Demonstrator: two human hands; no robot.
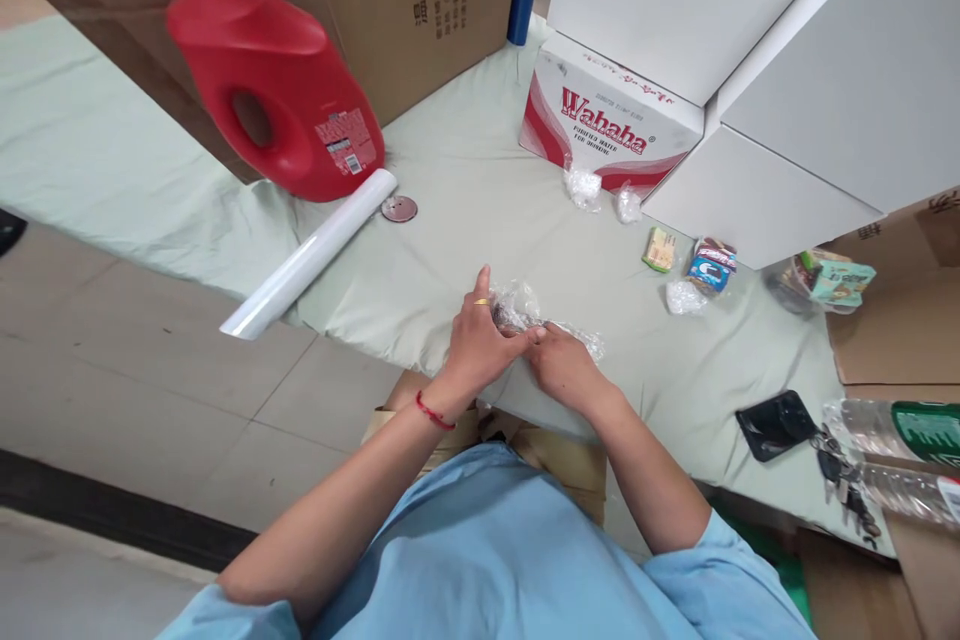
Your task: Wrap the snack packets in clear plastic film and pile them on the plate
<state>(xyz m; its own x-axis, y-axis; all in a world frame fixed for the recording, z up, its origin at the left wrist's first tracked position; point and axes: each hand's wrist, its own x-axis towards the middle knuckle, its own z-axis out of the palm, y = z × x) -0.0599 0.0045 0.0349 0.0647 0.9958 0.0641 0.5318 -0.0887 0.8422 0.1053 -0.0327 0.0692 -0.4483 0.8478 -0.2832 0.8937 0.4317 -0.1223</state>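
At the near edge of the cloth-covered surface, a bundle of crumpled clear plastic film [519,300] lies between my two hands. My left hand [480,340], with a ring and a red bracelet, grips the bundle's left side, its index finger sticking up. Fingers curled, my right hand [564,367] pinches the film close to my left thumb. Some film trails out to the right past the right knuckles. Something darker shows inside the bundle, but I cannot make out what. A roll of plastic film [311,255] lies to the left, beside a round brownish disc [400,209].
A red detergent bottle [300,90] stands before a cardboard box [450,50]. Behind are a Wahaha carton [607,120] and white boxes [795,190]. Film-wrapped lumps [583,188], small snack packs [711,265], a black pouch [776,425], keys [844,480] and bottles [870,428] lie right.
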